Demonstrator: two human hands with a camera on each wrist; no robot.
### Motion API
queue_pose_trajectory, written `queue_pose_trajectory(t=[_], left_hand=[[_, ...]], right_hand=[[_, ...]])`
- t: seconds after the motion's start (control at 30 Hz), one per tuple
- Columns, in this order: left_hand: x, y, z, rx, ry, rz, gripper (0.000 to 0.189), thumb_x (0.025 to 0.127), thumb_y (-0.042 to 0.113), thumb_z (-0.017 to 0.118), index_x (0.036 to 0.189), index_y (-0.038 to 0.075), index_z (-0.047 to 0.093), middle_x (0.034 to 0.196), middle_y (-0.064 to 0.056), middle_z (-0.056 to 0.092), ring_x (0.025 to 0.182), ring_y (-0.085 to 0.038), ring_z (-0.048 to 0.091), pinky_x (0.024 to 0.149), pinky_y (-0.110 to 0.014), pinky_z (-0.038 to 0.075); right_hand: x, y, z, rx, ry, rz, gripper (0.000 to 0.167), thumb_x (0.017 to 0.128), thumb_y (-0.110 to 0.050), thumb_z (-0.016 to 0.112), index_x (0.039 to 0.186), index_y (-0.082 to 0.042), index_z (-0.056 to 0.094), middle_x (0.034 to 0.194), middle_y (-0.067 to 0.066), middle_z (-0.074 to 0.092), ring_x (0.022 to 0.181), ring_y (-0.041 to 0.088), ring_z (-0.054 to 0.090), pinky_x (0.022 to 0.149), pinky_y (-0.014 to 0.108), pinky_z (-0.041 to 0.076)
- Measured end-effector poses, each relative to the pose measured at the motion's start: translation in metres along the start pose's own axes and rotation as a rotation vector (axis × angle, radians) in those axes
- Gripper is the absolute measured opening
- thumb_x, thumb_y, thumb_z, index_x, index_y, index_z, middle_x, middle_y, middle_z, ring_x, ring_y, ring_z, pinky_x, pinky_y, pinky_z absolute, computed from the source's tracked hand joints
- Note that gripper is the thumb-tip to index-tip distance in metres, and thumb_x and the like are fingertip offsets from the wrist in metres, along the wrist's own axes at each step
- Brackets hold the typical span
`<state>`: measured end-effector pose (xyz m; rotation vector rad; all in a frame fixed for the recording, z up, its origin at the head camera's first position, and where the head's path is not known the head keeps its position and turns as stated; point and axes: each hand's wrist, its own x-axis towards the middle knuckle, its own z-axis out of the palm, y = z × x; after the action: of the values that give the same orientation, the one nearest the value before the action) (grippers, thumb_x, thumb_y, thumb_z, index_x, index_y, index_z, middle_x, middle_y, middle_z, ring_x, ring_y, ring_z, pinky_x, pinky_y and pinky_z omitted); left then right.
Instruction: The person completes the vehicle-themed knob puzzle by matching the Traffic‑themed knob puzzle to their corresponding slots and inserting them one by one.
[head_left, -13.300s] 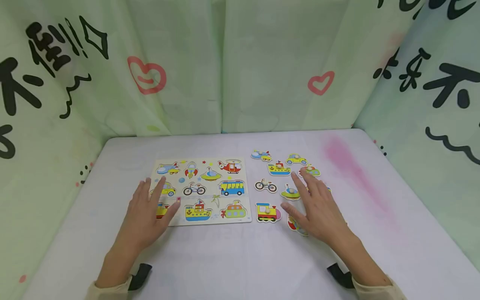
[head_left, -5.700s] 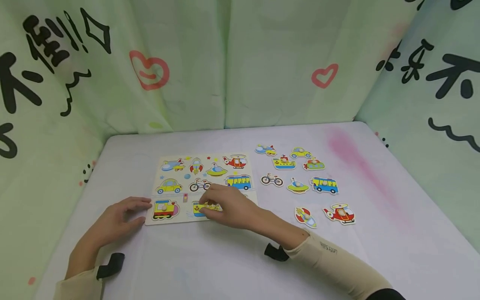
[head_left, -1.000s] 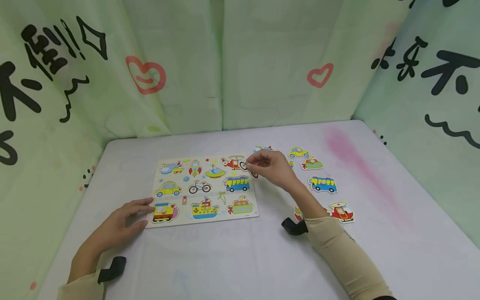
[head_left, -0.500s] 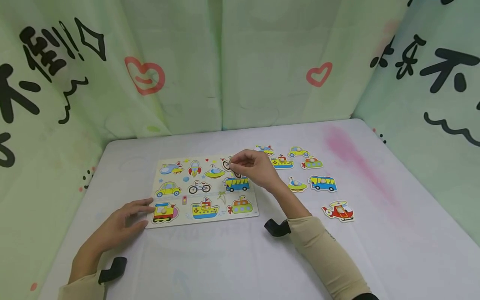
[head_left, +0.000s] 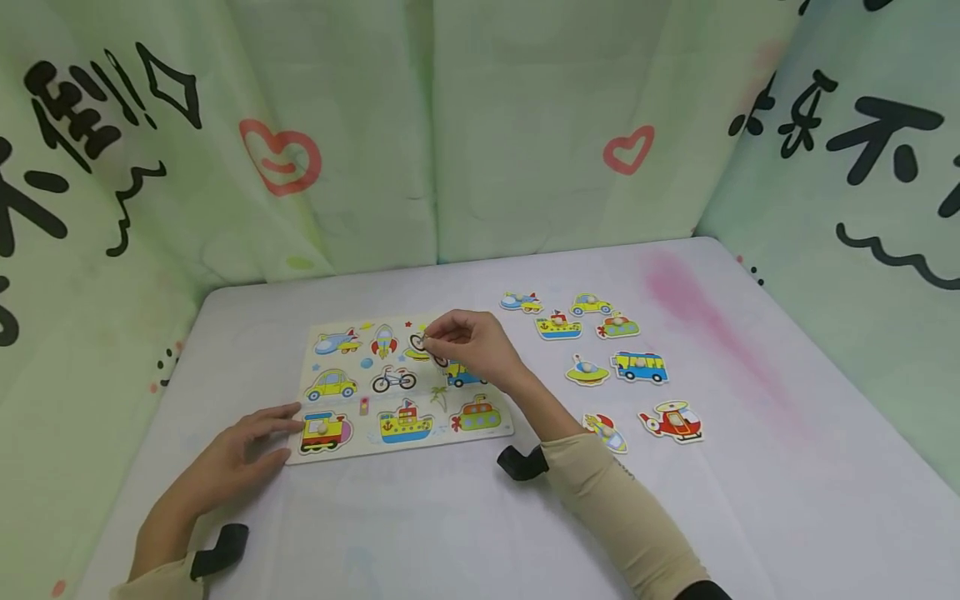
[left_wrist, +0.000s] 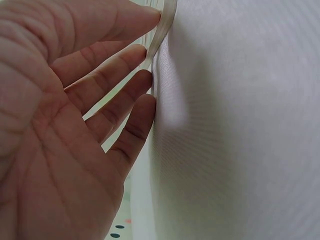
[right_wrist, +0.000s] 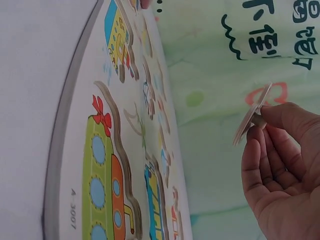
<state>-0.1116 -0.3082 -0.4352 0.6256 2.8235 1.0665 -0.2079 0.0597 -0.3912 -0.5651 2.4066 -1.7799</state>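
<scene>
My right hand pinches a bicycle puzzle piece by its knob. The piece is tilted above the upper right of the puzzle board, and the right wrist view shows this thin piece apart from the board. Below and left of it lies the printed bicycle recess. A train piece with a knob sits in the board's lower left corner. My left hand touches the board's left edge, its fingertips loosely bent against the rim in the left wrist view.
Loose knobbed pieces lie right of the board: an airplane, a car, a ship, a submarine, a flying saucer, a bus, a rocket and a helicopter. A curtain stands behind the table.
Earlier the train piece lay right of the board; now it is in the board. The bicycle piece has been picked up and carried left over the board. The left hand has stayed put lately.
</scene>
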Motion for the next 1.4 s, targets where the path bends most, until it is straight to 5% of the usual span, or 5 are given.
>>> queue_pose_trajectory(t=[0.23,0.37,0.77,1.1,1.4], left_hand=[[-0.002,-0.001,0.002,0.000,-0.003,-0.008,0.039,0.089,0.005,0.077,0.126,0.015,0.070,0.148,-0.015,0.056,0.137,-0.038,0.045,0.099,0.004,0.017],[-0.002,-0.003,0.002,-0.004,0.025,0.038,0.040,0.088,0.004,0.078,0.125,0.015,0.070,0.146,-0.016,0.057,0.139,-0.014,0.046,0.100,0.003,0.018],[-0.002,-0.004,0.002,-0.020,0.051,0.081,0.041,0.086,0.000,0.078,0.124,0.014,0.071,0.144,-0.018,0.058,0.133,0.017,0.034,0.102,0.003,0.019],[-0.001,-0.002,0.001,-0.008,0.023,0.033,0.039,0.088,0.003,0.078,0.125,0.015,0.071,0.146,-0.016,0.057,0.136,-0.031,0.047,0.101,0.003,0.019],[-0.002,-0.002,0.002,0.004,0.015,0.022,0.040,0.088,0.003,0.076,0.125,0.016,0.070,0.148,-0.015,0.056,0.137,0.006,0.039,0.101,0.004,0.018]], right_hand=[[0.002,0.001,0.016,-0.011,-0.026,0.009,0.013,0.093,-0.014,0.076,0.103,-0.006,0.075,0.092,0.004,0.073,0.081,0.016,0.068,0.076,0.026,0.056],[0.005,-0.001,0.024,-0.015,-0.051,-0.012,0.013,0.092,-0.012,0.077,0.103,-0.005,0.075,0.092,0.005,0.073,0.081,0.014,0.067,0.075,0.025,0.056],[0.018,-0.002,0.042,-0.043,-0.110,-0.037,0.011,0.092,-0.010,0.077,0.102,-0.006,0.074,0.092,0.004,0.073,0.079,0.012,0.066,0.072,0.022,0.054],[0.027,-0.001,0.048,-0.146,-0.156,-0.024,0.011,0.091,-0.010,0.077,0.101,-0.006,0.074,0.092,0.002,0.072,0.080,0.011,0.065,0.072,0.020,0.053],[0.037,0.005,0.053,-0.310,-0.243,-0.021,0.008,0.090,-0.006,0.077,0.097,-0.005,0.074,0.088,0.003,0.071,0.078,0.010,0.062,0.069,0.017,0.051]])
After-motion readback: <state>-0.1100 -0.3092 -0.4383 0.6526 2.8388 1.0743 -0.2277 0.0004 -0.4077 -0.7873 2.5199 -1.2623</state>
